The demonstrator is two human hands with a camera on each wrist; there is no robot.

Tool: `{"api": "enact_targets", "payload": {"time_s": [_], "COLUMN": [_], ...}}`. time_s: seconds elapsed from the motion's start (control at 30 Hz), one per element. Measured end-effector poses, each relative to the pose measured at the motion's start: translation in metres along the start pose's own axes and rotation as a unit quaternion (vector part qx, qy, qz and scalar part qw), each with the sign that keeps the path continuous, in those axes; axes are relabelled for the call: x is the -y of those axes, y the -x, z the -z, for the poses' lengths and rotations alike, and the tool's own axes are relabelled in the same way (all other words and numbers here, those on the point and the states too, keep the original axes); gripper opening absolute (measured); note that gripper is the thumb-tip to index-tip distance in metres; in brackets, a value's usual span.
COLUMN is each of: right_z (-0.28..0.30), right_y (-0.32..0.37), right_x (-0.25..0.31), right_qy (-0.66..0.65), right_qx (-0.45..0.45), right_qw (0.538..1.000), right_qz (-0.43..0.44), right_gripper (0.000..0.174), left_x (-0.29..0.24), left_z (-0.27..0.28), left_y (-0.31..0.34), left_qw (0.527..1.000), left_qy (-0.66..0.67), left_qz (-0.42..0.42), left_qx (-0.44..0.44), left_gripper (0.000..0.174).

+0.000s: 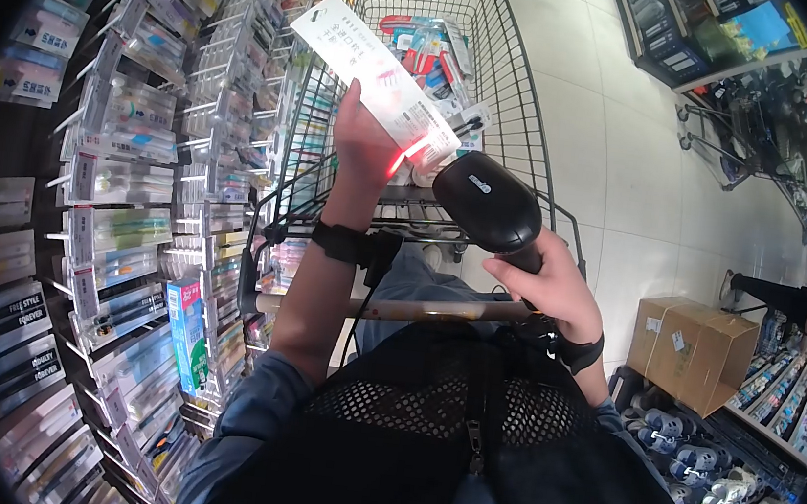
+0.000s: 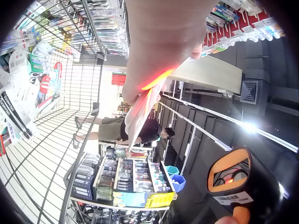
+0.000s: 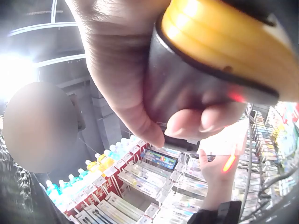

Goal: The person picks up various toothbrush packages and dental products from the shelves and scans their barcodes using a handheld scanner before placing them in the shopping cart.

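A long white printed package (image 1: pixel 378 77) is held over the cart by my left hand (image 1: pixel 364 145), thumb on its near face, the other fingers mostly hidden behind it. My right hand (image 1: pixel 558 283) grips the handle of a black barcode scanner (image 1: pixel 488 200), whose orange-rimmed window (image 2: pixel 229 171) shows in the left wrist view. A red light line crosses the package's lower end and the left wrist. In the right wrist view my right fingers (image 3: pixel 210 119) curl round the scanner's handle.
The wire shopping cart (image 1: pixel 538 99) holds several packaged items (image 1: pixel 429 53). Hanging racks of packages (image 1: pixel 142 116) line the left. A cardboard box (image 1: pixel 691 346) and shoes (image 1: pixel 732 493) lie to the right. Another person (image 2: pixel 147 130) stands beyond the cart.
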State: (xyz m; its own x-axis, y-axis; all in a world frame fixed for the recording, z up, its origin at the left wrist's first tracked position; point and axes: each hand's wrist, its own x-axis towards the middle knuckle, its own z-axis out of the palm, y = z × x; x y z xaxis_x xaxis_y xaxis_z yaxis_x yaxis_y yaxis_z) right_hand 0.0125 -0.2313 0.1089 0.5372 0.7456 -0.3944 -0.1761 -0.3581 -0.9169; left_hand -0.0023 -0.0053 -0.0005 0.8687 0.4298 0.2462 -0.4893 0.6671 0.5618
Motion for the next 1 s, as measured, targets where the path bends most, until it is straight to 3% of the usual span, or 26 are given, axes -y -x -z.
{"api": "enact_targets", "payload": {"time_s": [0.1,0.17,0.2,0.27,0.7,0.8,0.87,1.0], "right_z": [-0.0001,0.0011,0.0025,0.0057,0.0079,0.0081,0.0085,0.0082], "right_y": [0.0005,0.0019,0.0023,0.0028,0.0023,0.0019,0.0007,-0.0012], "right_x": [-0.0003,-0.0001,-0.0008,-0.0033,-0.0056,-0.0058,-0.0068,-0.0089], "right_qy": [0.007,-0.005,-0.005,0.01,0.003,-0.001,0.0,-0.002], "right_qx": [-0.003,-0.004,-0.004,0.012,0.017,0.012,0.023,0.021], "right_qw": [1.0,1.0,1.0,1.0,1.0,1.0,1.0,1.0], "right_qz": [0.028,0.002,0.003,-0.016,-0.019,-0.02,-0.016,-0.017], "right_gripper": [0.025,0.025,0.025,0.041,0.039,0.04,0.04,0.04], "left_x": [0.0005,0.0012,0.0008,0.0001,0.0011,-0.0004,-0.0031,0.0009], "left_z": [0.0001,-0.0008,-0.0013,-0.0025,-0.0017,-0.001,-0.0005,0.0017], "left_y": [-0.0011,-0.0021,-0.0024,-0.0027,-0.0025,-0.0029,-0.0039,-0.0036], "left_qw": [1.0,0.986,0.986,0.99,0.988,0.992,0.978,0.989], "left_qy": [0.0,0.163,0.163,0.127,0.147,0.114,0.205,0.144], "left_qz": [0.004,-0.024,-0.025,-0.017,-0.041,-0.032,0.023,-0.012], "left_qx": [-0.017,-0.023,-0.023,-0.052,-0.021,-0.032,-0.041,-0.02], "left_gripper": [0.055,0.061,0.061,0.062,0.062,0.06,0.054,0.045]}}
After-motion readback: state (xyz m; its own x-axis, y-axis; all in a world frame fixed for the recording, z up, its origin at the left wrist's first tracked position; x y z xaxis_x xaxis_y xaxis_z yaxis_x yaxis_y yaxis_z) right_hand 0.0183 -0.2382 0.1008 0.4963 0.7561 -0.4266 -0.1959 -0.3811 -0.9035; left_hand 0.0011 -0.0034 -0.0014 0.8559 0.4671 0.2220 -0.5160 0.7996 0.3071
